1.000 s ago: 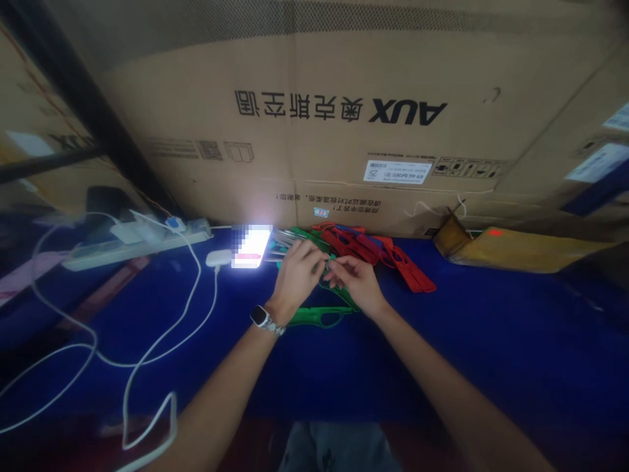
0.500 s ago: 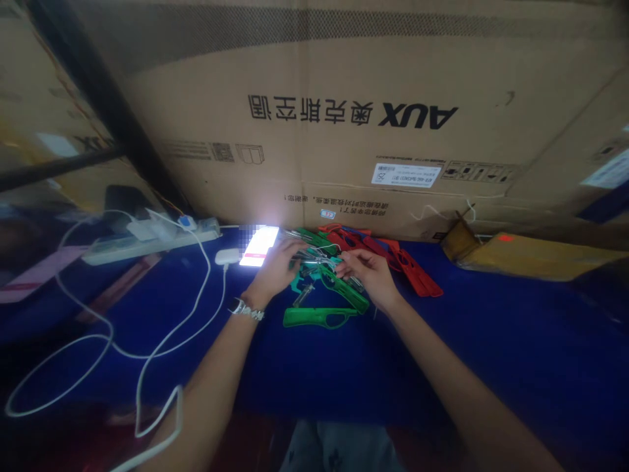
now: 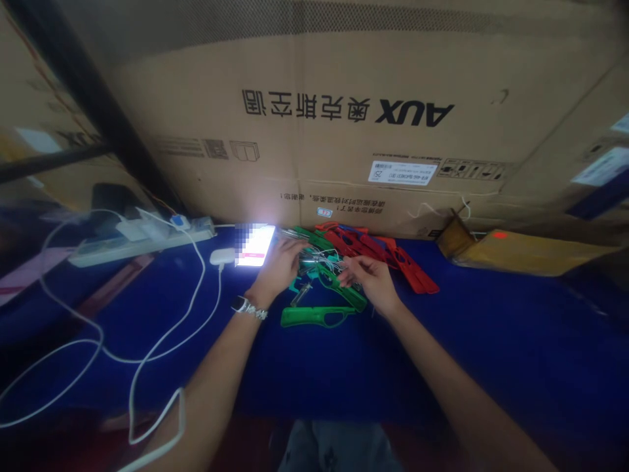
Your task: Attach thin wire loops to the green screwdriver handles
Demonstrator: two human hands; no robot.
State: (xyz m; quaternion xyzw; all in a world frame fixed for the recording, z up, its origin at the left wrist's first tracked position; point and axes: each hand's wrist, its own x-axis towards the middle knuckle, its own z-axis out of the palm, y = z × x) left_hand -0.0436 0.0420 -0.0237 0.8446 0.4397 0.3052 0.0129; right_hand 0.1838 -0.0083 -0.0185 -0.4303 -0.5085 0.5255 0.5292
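Observation:
My left hand reaches over a pile of small parts, its fingers curled over thin metal rods. What it grips among them is hidden. Thin white wires loop between the two hands. On the right, my right hand has thumb and fingers pinched together at the wires' end; anything in the pinch is too small to name. Green plastic handle shells, shaped like the casings of long gas lighters, lie just below the hands. A clear tube-like part and teal pieces are beside them.
Red shells lie heaped behind my right hand. A lit phone and a white charger are at the left, with a power strip and looping cable. A large carton stands behind the blue tabletop.
The view has shifted slightly. My right hand's fingers have moved a little within the pile, and the white wires between the hands show more. The green and red shells stay put.

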